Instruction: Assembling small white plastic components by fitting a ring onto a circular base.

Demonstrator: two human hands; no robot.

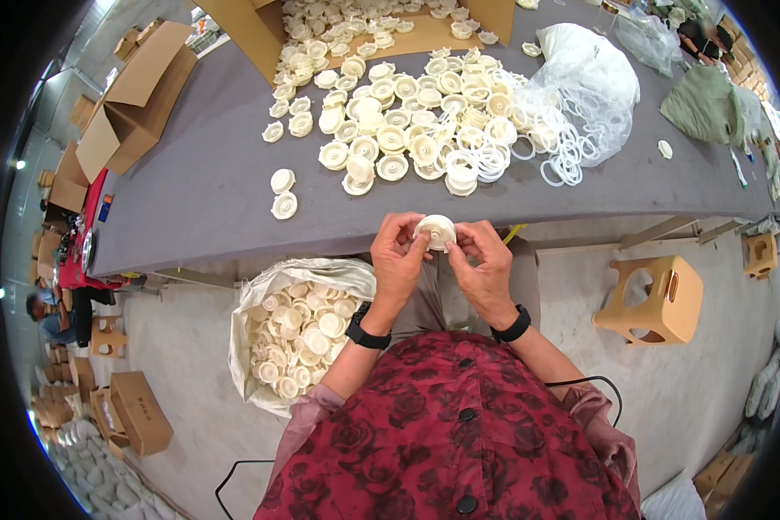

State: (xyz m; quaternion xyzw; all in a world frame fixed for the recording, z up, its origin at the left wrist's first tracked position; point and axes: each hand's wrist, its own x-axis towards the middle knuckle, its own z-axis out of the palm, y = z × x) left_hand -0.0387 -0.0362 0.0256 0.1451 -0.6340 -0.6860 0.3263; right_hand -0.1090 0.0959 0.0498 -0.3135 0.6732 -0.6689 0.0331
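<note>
Between my two hands I hold a round cream plastic cap (436,231) just off the table's front edge. My left hand (399,256) pinches its left side and my right hand (479,264) its right side. Beyond them, a big pile of similar cream caps (392,139) spreads over the grey table (208,165). White sealing rings (565,143) lie tangled at the pile's right, spilling from a clear plastic bag (589,69). Two caps (283,205) sit apart near the front edge. Below my left forearm stands a white woven sack (244,347) full of caps.
An open cardboard box (256,26) with caps spilling out lies at the table's back. Another cardboard box (139,104) stands at the left. A tan plastic stool (659,299) is on the floor to my right. People appear at the far left and far right.
</note>
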